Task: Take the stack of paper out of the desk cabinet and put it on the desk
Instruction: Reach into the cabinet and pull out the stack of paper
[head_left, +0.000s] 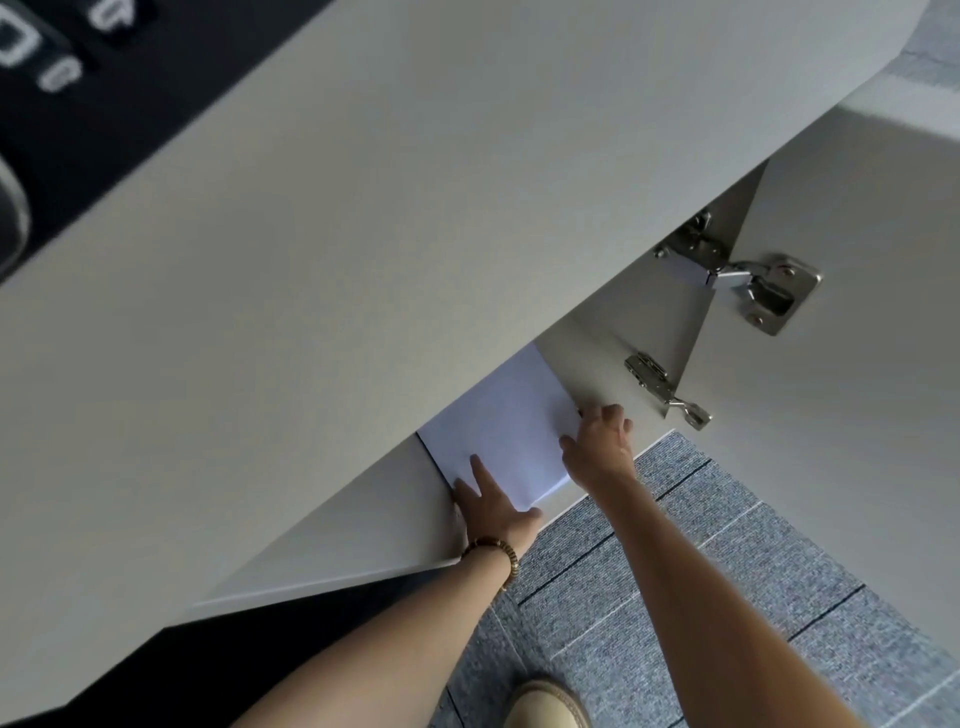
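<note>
A white stack of paper (506, 426) lies on the floor of the open desk cabinet (613, 338), partly hidden under the desk top (363, 234). My left hand (491, 506), with a beaded bracelet at the wrist, grips the stack's near left corner, thumb and a finger flat on top. My right hand (600, 444) holds the stack's right edge, fingers curled around it. The far end of the paper is out of sight beneath the desk.
The cabinet door (831, 389) stands open to the right, with two metal hinges (753, 286). A dark keyboard (47, 62) lies at the desk's far left. Below are blue-grey carpet tiles (701, 571) and a beige shoe (545, 704).
</note>
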